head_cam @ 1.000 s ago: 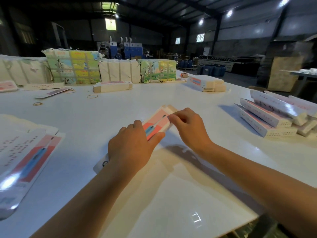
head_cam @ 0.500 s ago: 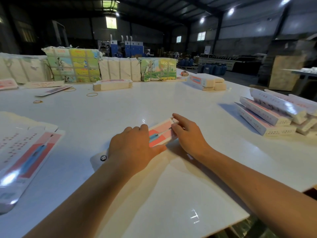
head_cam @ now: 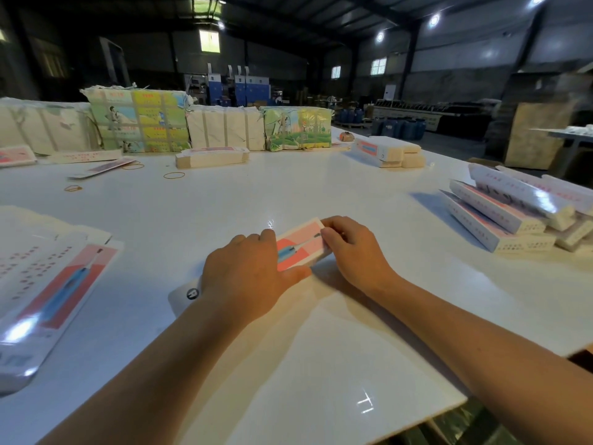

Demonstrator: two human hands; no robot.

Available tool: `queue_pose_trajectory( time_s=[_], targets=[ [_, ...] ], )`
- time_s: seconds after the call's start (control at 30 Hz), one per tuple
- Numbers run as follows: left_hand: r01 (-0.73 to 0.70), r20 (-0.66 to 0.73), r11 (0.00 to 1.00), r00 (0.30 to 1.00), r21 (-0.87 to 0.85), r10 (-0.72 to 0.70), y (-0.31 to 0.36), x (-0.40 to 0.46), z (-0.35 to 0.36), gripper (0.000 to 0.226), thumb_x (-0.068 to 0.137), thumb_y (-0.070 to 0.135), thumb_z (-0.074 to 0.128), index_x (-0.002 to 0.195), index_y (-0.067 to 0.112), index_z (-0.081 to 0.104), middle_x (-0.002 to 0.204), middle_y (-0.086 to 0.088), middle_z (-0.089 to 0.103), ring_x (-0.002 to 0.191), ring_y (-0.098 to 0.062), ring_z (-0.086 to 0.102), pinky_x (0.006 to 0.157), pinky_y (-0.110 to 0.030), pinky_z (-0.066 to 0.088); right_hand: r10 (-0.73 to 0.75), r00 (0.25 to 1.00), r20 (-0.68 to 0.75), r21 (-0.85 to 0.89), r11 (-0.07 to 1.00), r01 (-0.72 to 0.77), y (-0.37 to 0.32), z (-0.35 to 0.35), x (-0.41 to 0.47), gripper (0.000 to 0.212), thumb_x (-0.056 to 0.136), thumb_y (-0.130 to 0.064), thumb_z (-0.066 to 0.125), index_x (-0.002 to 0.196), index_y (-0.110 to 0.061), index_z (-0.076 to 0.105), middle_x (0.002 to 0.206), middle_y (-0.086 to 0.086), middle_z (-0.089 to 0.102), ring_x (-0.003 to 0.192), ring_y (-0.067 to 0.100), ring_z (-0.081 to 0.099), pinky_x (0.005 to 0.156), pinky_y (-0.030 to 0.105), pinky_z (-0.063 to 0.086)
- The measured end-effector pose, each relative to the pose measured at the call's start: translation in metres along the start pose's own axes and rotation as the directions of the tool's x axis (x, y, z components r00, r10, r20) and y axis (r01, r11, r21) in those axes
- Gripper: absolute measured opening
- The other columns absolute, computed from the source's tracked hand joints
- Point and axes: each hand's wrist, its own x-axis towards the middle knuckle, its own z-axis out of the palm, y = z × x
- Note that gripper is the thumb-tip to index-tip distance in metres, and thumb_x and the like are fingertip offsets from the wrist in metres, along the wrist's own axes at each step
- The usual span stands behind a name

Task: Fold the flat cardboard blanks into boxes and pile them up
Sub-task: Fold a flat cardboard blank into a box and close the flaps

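A long pink and white box (head_cam: 300, 247) with a blue toothbrush picture lies on the white table (head_cam: 288, 194) in front of me. My left hand (head_cam: 248, 274) lies over its middle and grips it, thumb along the near side. My right hand (head_cam: 351, 252) has its fingers curled round the box's far right end. The box's near left end pokes out under my left wrist. A pile of folded boxes (head_cam: 500, 213) lies at the right. A stack of flat blanks (head_cam: 48, 284) lies at the left.
Wrapped bundles (head_cam: 138, 123) line the table's far edge. A bundle of flat blanks (head_cam: 211, 157) lies before them, more folded boxes (head_cam: 385, 152) at the far right, and loose rubber bands (head_cam: 174, 175) at the far left. The table's near edge runs at lower right.
The box came down from a tilted, raised pose to lie flat on the table. My right hand moved from its top end to curl round that end.
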Motion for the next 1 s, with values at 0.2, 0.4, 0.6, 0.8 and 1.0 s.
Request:
queue_pose_trajectory(
  time_s=[0.2, 0.4, 0.6, 0.8, 1.0],
  targets=[
    [0.044, -0.014, 0.994, 0.999, -0.102, -0.045, -0.003, 0.001, -0.002, 0.077, 0.061, 0.085, 0.024, 0.109, 0.028, 0.042, 0.104, 0.008, 0.060, 0.081, -0.014, 0.053, 0.067, -0.028, 0.047, 0.113, 0.973, -0.202, 0.141, 0.986, -0.085, 0.000, -0.011, 0.011, 0.061, 0.085, -0.033, 0.068, 0.139, -0.024, 0.040, 0.126, -0.005, 0.035, 0.117, 0.012, 0.042, 0.095, 0.027, 0.039],
    [0.011, -0.014, 0.989, 1.000, -0.150, -0.013, 0.001, -0.001, 0.001, 0.084, 0.055, 0.084, 0.020, 0.117, 0.030, 0.041, 0.105, 0.011, 0.056, 0.077, -0.013, 0.053, 0.056, -0.022, 0.040, 0.353, 0.840, 0.411, 0.806, 0.290, -0.516, -0.007, -0.016, 0.011, 0.015, 0.092, -0.014, 0.056, 0.102, -0.008, 0.065, 0.084, 0.009, 0.073, 0.075, 0.020, 0.072, 0.059, 0.028, 0.057],
    [-0.009, -0.003, 0.990, 1.000, -0.138, 0.008, 0.005, -0.001, 0.000, 0.073, 0.063, 0.085, 0.023, 0.104, 0.028, 0.041, 0.097, 0.008, 0.056, 0.081, -0.013, 0.054, 0.064, -0.028, 0.047, 0.164, 0.985, 0.054, 0.419, 0.891, -0.172, -0.008, -0.006, 0.002, 0.026, 0.095, -0.014, 0.050, 0.076, 0.001, 0.058, 0.072, 0.018, 0.064, 0.066, 0.028, 0.067, 0.061, 0.039, 0.059],
    [-0.053, -0.055, 0.997, 0.997, -0.058, 0.050, 0.003, -0.003, 0.002, 0.054, 0.077, 0.076, 0.038, 0.102, 0.028, 0.036, 0.090, 0.011, 0.045, 0.079, -0.009, 0.044, 0.062, -0.023, 0.036, -0.129, 0.991, 0.021, -0.236, 0.963, 0.130, -0.005, -0.008, -0.005, 0.029, 0.099, -0.031, 0.039, 0.081, -0.017, 0.057, 0.072, 0.000, 0.063, 0.066, 0.020, 0.058, 0.062, 0.031, 0.046],
    [-0.031, -0.104, 0.999, 0.994, -0.030, 0.028, 0.000, -0.002, 0.002, 0.066, 0.074, 0.077, 0.034, 0.112, 0.023, 0.041, 0.100, 0.007, 0.053, 0.081, -0.009, 0.046, 0.062, -0.024, 0.038, 0.131, 0.989, 0.070, 0.468, 0.871, -0.149, -0.011, -0.002, -0.002, 0.036, 0.102, -0.026, 0.038, 0.081, -0.017, 0.066, 0.067, -0.003, 0.071, 0.067, 0.016, 0.069, 0.063, 0.032, 0.058]
  ],
)
